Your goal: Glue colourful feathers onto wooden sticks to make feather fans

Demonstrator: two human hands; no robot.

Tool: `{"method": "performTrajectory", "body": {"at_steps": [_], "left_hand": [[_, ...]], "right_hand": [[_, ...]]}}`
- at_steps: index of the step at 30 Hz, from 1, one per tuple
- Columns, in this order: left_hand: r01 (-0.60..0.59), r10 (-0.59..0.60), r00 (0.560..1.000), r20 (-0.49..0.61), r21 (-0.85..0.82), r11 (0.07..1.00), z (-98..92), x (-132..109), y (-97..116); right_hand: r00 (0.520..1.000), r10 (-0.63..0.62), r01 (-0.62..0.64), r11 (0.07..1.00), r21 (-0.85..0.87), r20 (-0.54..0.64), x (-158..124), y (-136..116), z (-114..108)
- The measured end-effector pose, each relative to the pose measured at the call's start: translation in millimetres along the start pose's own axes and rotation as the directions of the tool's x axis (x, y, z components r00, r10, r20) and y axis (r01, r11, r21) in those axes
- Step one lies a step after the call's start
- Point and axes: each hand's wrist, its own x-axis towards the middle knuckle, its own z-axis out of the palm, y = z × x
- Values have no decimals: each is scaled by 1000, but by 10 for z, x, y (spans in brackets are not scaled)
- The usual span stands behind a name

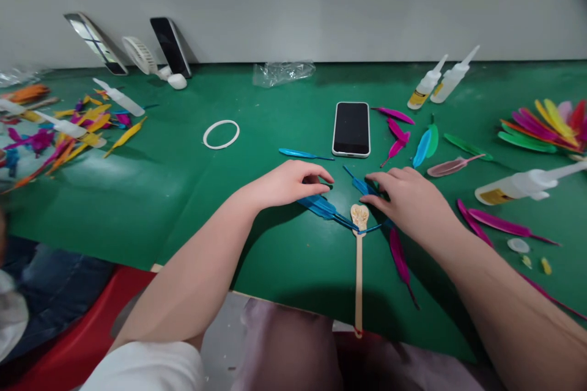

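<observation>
A thin wooden stick [358,275] lies on the green table [183,195], its rounded top end smeared with glue. Blue feathers [321,206] fan out from that end to the left and upward. My left hand [287,183] lies palm down with its fingers curled onto the left blue feathers, pressing them. My right hand [408,198] rests to the right of the stick's top, fingertips pressing a blue feather [360,184]. A magenta feather [400,256] lies under my right wrist.
A black phone [351,128] lies beyond my hands, with loose feathers [424,146] to its right. Glue bottles [435,82] stand at the back right, another glue bottle [518,186] lies right. A white ring [221,134] and a feather pile [59,128] are left.
</observation>
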Motion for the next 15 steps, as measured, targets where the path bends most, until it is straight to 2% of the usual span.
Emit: {"method": "performTrajectory", "body": {"at_steps": [5,7,9,11,13,15], "left_hand": [[-4,6,991,-134,18,1000,10,10,-14],[-32,51,971,-234,81,996,28,27,-12],[-97,162,920,-357,194,976,56,47,-2],[-182,327,847,-418,350,919,88,66,10],[-248,467,789,-399,489,836,114,77,21],[-266,532,764,-364,574,774,128,78,25]], "right_hand": [[996,-31,22,993,119,79,28,-5,55],[998,-22,13,989,146,58,31,-5,21],[1000,-13,16,983,181,-17,23,-4,-28],[995,-24,47,969,243,-98,6,-5,-79],[989,-52,94,942,321,-137,-11,-6,-126],[986,-56,115,907,406,-155,-19,1,-169]]}}
